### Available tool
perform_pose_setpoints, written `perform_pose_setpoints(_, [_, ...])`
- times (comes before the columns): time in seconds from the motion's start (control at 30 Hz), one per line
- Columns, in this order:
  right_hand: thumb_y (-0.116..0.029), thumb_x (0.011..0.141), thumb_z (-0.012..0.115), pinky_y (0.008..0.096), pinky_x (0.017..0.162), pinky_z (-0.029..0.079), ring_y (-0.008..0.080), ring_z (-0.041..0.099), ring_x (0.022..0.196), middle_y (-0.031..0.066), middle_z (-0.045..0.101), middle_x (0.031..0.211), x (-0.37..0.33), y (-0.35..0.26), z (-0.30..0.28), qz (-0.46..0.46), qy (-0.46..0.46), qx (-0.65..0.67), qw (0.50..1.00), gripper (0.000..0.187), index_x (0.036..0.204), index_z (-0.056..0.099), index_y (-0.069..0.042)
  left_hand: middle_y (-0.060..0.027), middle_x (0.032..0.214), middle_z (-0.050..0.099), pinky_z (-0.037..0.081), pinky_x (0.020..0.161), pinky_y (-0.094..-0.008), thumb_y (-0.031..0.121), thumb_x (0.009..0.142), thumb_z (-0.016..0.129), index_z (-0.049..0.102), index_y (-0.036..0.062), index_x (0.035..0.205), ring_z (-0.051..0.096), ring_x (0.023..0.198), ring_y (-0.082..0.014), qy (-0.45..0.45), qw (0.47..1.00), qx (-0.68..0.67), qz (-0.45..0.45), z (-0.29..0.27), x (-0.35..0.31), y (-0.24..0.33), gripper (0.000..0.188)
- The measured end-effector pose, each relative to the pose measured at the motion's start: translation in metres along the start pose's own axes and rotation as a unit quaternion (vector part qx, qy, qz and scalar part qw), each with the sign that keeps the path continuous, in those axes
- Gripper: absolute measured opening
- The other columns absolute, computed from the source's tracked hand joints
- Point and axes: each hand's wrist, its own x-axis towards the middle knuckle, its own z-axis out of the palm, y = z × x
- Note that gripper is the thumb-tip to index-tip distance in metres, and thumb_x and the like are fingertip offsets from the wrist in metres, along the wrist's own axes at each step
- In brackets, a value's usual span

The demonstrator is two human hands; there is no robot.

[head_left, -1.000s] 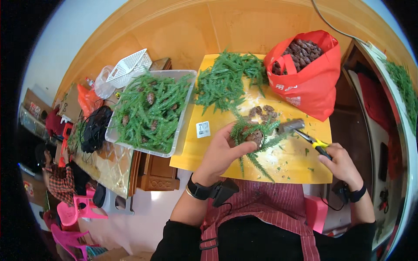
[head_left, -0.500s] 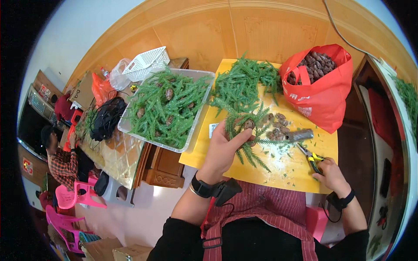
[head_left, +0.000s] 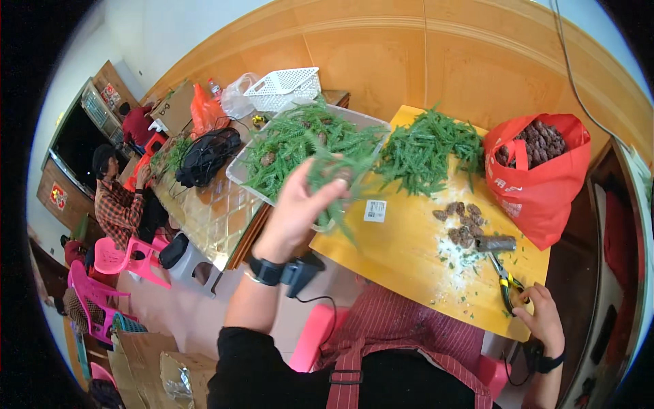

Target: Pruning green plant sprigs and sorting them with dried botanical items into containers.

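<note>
The left grip (head_left: 291,215) grasps 1 pinecone (head_left: 343,176) ringed by green sprigs (head_left: 324,178), thumb pressed on the cone; both are blurred. In view this bundle overlaps the near side of a clear bin (head_left: 355,117), heaped with greenery and cones; whether it touches the contents cannot be told. Beyond the left grip, behind the bin, stands a white basket (head_left: 284,87). To its right, a white label (head_left: 375,210) lies on the yellow surface (head_left: 409,252), with a pile of green sprigs (head_left: 432,151) farther back.

The right grip (head_left: 543,320) has its fingers at the handles of yellow-and-black pliers (head_left: 505,283); whether they are clenched on them cannot be told. The pliers' tips point away from the right grip, next to a grey cylinder (head_left: 496,243). Just past that lie loose brown cones (head_left: 464,221) and pale crumbs. Farther beyond the right grip, a red bag (head_left: 538,187) stands open, filled with brown cones.
</note>
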Motion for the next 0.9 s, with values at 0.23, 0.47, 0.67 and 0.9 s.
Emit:
perform_pose_setpoints(0.23, [-0.004, 0.061, 0.069, 0.0366, 0.079, 0.043, 0.0344, 0.052, 0.092, 0.0157, 0.054, 0.092, -0.001, -0.012, -0.02, 0.046, -0.056, 0.064, 0.995, 0.031, 0.088, 0.053, -0.002, -0.0039, 0.096, 0.058, 0.049, 0.067, -0.0266, 0.015, 0.083, 0.06, 0.052, 0.0015, 0.108, 0.055, 0.08, -0.0133, 0.108, 0.986, 0.104, 0.075, -0.088, 0.038, 0.046, 0.03])
perform_pose_setpoints(0.47, [-0.012, 0.061, 0.071, 0.0369, 0.074, 0.044, 0.0332, 0.055, 0.084, 0.0137, 0.058, 0.085, 0.0, -0.014, -0.019, 0.025, -0.138, 0.054, 0.989, 0.033, 0.088, 0.055, -0.002, -0.0063, 0.105, 0.056, 0.042, 0.083, -0.0326, 0.037, 0.085, 0.056, 0.048, -0.0002, 0.114, 0.051, 0.097, -0.015, 0.169, 0.955, 0.237, -0.054, -0.141, 0.098, 0.023, 0.048])
perform_pose_setpoints(0.67, [-0.012, 0.061, 0.072, 0.0357, 0.072, 0.045, 0.032, 0.056, 0.083, 0.0136, 0.058, 0.086, -0.004, -0.02, -0.034, 0.041, -0.135, 0.042, 0.989, 0.033, 0.087, 0.056, -0.002, -0.0087, 0.115, 0.052, 0.037, 0.089, -0.0274, 0.03, 0.084, 0.059, 0.04, -0.0012, 0.125, 0.048, 0.105, -0.0142, 0.165, 0.904, 0.389, 0.067, -0.173, 0.118, -0.008, 0.055])
perform_pose_setpoints(0.9, [0.0, 0.069, 0.062, 0.0353, 0.074, 0.045, 0.0285, 0.058, 0.067, 0.0115, 0.06, 0.07, 0.021, -0.042, -0.045, 0.019, 0.017, 0.07, 0.997, 0.005, 0.072, 0.058, -0.001, -0.0075, 0.084, 0.064, 0.042, 0.071, -0.0178, 0.01, 0.086, 0.055, 0.059, -0.0011, 0.093, 0.057, 0.067, -0.0071, 0.118, 0.955, 0.181, 0.205, -0.076, 0.071, 0.049, 0.014])
